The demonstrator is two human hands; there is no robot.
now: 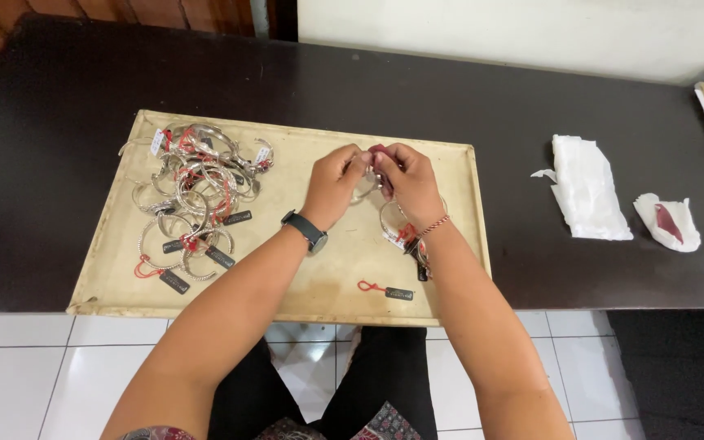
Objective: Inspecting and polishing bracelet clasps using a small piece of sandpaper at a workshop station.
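Between left hand (334, 181) and right hand (407, 181): silver bangle (366, 189), both gripping.

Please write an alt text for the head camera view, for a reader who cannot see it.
Over a beige tray on a dark table, the left hand and right hand together hold a silver bangle and a small dark red piece. A pile of tagged silver bangles lies on the tray's left; white cloths lie to the right.

Dark wooden table (450, 98), white tiled floor (42, 367), pale wall (531, 33)
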